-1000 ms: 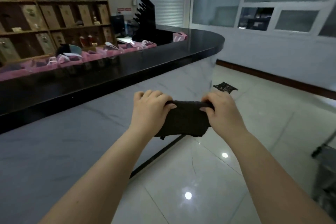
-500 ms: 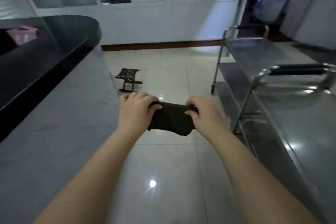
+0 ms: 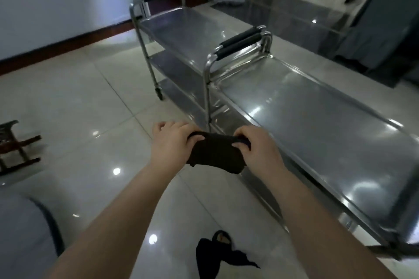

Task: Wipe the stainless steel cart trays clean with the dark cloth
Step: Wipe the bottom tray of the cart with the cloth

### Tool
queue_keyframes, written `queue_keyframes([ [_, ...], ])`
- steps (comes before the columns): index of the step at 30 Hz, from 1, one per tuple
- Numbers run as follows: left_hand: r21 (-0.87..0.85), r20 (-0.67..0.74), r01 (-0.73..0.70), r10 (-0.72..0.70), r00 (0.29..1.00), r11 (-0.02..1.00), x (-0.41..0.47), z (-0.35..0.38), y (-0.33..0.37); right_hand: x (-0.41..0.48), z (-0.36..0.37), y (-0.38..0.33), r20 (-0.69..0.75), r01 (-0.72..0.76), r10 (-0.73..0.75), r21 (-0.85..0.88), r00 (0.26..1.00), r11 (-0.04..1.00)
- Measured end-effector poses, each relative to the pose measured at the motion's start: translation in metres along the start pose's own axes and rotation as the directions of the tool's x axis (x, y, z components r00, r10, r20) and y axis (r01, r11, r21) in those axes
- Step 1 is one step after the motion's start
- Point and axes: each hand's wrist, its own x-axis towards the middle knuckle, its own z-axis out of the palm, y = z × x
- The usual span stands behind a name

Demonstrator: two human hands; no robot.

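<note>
Spreading across most of the view is a pale, glossy tiled floor (image 3: 79, 102) dotted with lamp reflections. On its right side stands the near stainless steel cart (image 3: 317, 133), its long top tray bare and shiny, with a black-padded handle (image 3: 240, 42) at its far end. Just beyond it, end to end, stands a second steel cart (image 3: 181, 27) with three trays one above another, on castors. A grey worktop corner (image 3: 22, 233) fills the lower left.

The dark cloth (image 3: 215, 154) is held in the air in front of the person, above the floor and just left of the near cart's top tray, touching neither. It is folded into a thick pad that hangs from its upper edge. The left grip (image 3: 172, 142) is curled round the cloth's left end with the thumb on the near face, and the right grip (image 3: 260, 149) clasps the right end the same way.

At the left edge shows part of a small dark wooden stool (image 3: 15, 142). Near the bottom edge a black crumpled thing (image 3: 217, 256) lies on the tiles; what it is I cannot tell
</note>
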Motion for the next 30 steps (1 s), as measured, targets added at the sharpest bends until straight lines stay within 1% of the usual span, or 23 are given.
queue_keyframes([
  [4, -0.019, 0.061, -0.047, 0.048, 0.997, 0.999, 0.049, 0.042, 0.0, 0.03, 0.005, 0.039, -0.014, -0.101, 0.102, 0.043, 0.995, 0.994],
  [7, -0.052, 0.152, -0.072, 0.08, 0.985, 0.996, 0.074, 0.071, -0.004, 0.045, 0.016, 0.062, -0.017, -0.178, 0.18, 0.067, 0.984, 0.982],
  [9, -0.065, 0.217, -0.108, 0.119, 0.969, 0.992, 0.088, 0.091, -0.01, 0.051, 0.026, 0.074, -0.023, -0.243, 0.245, 0.081, 0.969, 0.967],
  [13, -0.124, 0.325, -0.229, 0.257, 0.91, 0.966, 0.121, 0.133, -0.025, 0.056, 0.057, 0.094, -0.013, -0.386, 0.388, 0.066, 0.922, 0.92],
  [16, -0.195, 0.408, -0.323, 0.377, 0.832, 0.926, 0.148, 0.168, -0.033, 0.058, 0.083, 0.103, -0.073, -0.529, 0.534, 0.078, 0.842, 0.845],
  [19, -0.27, 0.495, -0.413, 0.493, 0.715, 0.87, 0.166, 0.203, -0.044, 0.05, 0.117, 0.1, -0.158, -0.664, 0.668, 0.089, 0.727, 0.743],
  [22, -0.334, 0.509, -0.466, 0.573, 0.643, 0.819, 0.176, 0.233, -0.048, 0.044, 0.152, 0.094, -0.248, -0.735, 0.751, 0.174, 0.612, 0.656],
  [24, -0.384, 0.532, -0.474, 0.609, 0.588, 0.792, 0.177, 0.254, -0.048, 0.041, 0.173, 0.098, -0.291, -0.775, 0.809, 0.251, 0.511, 0.58],
  [26, -0.444, 0.551, -0.447, 0.63, 0.547, 0.776, 0.173, 0.276, -0.048, 0.037, 0.191, 0.11, -0.278, -0.818, 0.866, 0.304, 0.415, 0.489],
  [28, -0.46, 0.587, -0.419, 0.623, 0.518, 0.783, 0.164, 0.307, -0.051, 0.03, 0.212, 0.132, -0.253, -0.836, 0.894, 0.33, 0.37, 0.439],
  [30, -0.45, 0.619, -0.399, 0.601, 0.506, 0.799, 0.151, 0.343, -0.053, 0.021, 0.232, 0.158, -0.229, -0.838, 0.911, 0.363, 0.344, 0.408],
])
